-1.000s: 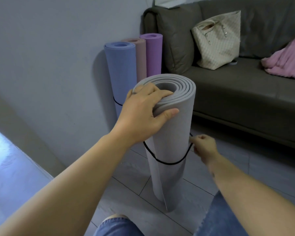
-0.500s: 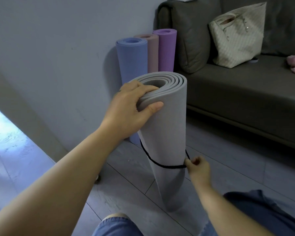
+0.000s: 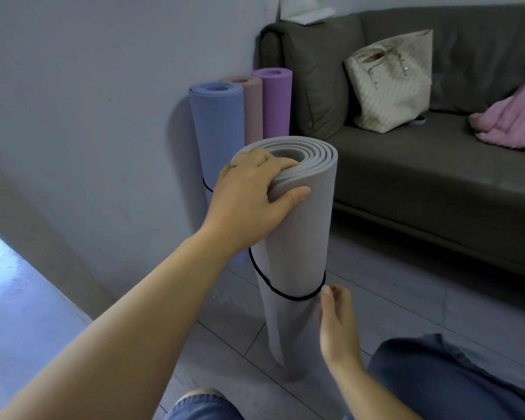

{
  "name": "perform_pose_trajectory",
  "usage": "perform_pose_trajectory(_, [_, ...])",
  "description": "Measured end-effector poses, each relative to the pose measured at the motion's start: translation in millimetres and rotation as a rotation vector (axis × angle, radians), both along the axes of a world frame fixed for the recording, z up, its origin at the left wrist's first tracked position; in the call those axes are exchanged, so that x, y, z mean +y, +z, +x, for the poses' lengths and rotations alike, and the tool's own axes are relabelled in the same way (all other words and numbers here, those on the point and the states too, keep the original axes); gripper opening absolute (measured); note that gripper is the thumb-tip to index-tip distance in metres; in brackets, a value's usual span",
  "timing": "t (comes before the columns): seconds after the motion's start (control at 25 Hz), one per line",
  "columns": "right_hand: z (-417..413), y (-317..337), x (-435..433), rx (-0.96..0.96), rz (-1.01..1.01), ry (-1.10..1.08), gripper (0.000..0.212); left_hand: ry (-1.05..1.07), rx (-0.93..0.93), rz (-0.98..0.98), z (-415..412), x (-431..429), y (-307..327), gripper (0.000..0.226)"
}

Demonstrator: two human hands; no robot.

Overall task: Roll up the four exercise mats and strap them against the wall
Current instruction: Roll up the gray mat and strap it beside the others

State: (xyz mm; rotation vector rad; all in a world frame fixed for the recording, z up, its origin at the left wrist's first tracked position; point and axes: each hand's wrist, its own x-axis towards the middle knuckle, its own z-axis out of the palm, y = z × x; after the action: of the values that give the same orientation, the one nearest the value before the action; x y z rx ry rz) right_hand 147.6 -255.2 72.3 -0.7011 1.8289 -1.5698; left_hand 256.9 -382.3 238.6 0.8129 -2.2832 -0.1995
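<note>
Fingers (image 3: 275, 165) of the left hand (image 3: 249, 192) curl over the top rim of the grey mat (image 3: 300, 237), with the thumb pressed against its outer side, so the hand grips the roll at its upper end. The grey mat stands on end on the tiled floor (image 3: 406, 313), leaning slightly, in front of the person's knees and well apart from the wall (image 3: 103, 101). A black cord (image 3: 285, 294) circles it a little below the middle, sagging lower toward the right.

The right hand (image 3: 335, 310) is just beside the roll at the height of the cord, its fingers loose and nearly straight, holding nothing that can be seen. The hand is blurred, so its fingertips may be touching the cord or only be near it.

Behind, three rolled mats stand upright side by side against the wall: a blue mat (image 3: 219, 131) nearest, then a dusty-pink mat (image 3: 252, 110), then a purple mat (image 3: 276, 104) next to the arm of a dark sofa (image 3: 422, 183). The blue mat has a dark cord around it too (only a short piece shows at its left edge). On the sofa seat are a pale tote bag (image 3: 388, 86) and a pink blanket (image 3: 515, 122).
</note>
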Motion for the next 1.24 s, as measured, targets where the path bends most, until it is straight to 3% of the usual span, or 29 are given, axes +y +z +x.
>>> perform_pose_trajectory(0.08, [-16.4, 41.5, -6.2, 0.127, -0.191, -0.074, 0.011, -0.034, -0.052, -0.012, -11.1, 6.6, 3.2, 0.059])
perform_pose_trajectory(0.2, [-46.4, 113.2, -29.6, 0.589, -0.527, -0.004, 0.034, -0.081, -0.056, 0.007, -23.7, 12.6, 5.1, 0.057])
perform_pose_trajectory(0.32, [-61.1, 156.1, -41.9, 0.840, -0.431, 0.102, 0.037, -0.243, 0.314, 0.133, -22.1, 22.2, -4.1, 0.044])
perform_pose_trajectory(0.4, [-66.8, 157.9, -41.3, 0.919, -0.385, 0.092, 0.045, -0.117, 0.592, 0.270, -14.9, 21.1, -26.1, 0.030])
perform_pose_trajectory(0.44, [-67.8, 153.9, -41.8, 0.967, -0.396, 0.061, 0.046, 0.012, 0.671, 0.432, -11.9, 17.1, -40.6, 0.027])
perform_pose_trajectory(0.52, [-66.7, 147.4, -46.5, 1.031, -0.450, -0.005, 0.042, 0.249, 0.628, 0.942, -9.5, 8.2, -69.5, 0.026])
perform_pose_trajectory(0.6, [-64.7, 147.1, -54.7, 1.024, -0.508, -0.033, 0.039, 0.307, 0.563, 1.431, -11.9, 10.1, -92.1, 0.026])
perform_pose_trajectory(0.68, [-63.3, 146.4, -58.8, 0.994, -0.566, -0.047, 0.036, 0.304, 0.634, 1.637, -13.8, 15.4, -100.1, 0.019])
perform_pose_trajectory(0.8, [-62.4, 143.7, -56.9, 0.975, -0.620, -0.080, 0.033, 0.273, 0.686, 1.647, -13.3, 16.5, -100.4, 0.017])
perform_pose_trajectory(0.88, [-60.1, 142.3, -54.5, 0.967, -0.629, -0.109, 0.033, 0.256, 0.555, 1.562, -14.7, 9.6, -100.5, 0.018])
perform_pose_trajectory(1.08, [-56.6, 139.1, -51.0, 0.989, -0.693, -0.086, 0.031, 0.362, -0.253, 0.955, -7.7, -3.2, -146.6, 0.036])
perform_pose_trajectory(1.16, [-53.9, 137.3, -49.6, 0.995, -0.722, -0.068, 0.031, 0.404, -0.324, 0.954, -1.6, 1.0, -179.8, 0.037])
perform_pose_trajectory(1.24, [-56.7, 138.1, -50.8, 0.974, -0.723, -0.067, 0.032, 0.418, -0.248, 1.010, -4.9, 3.9, -196.8, 0.033])
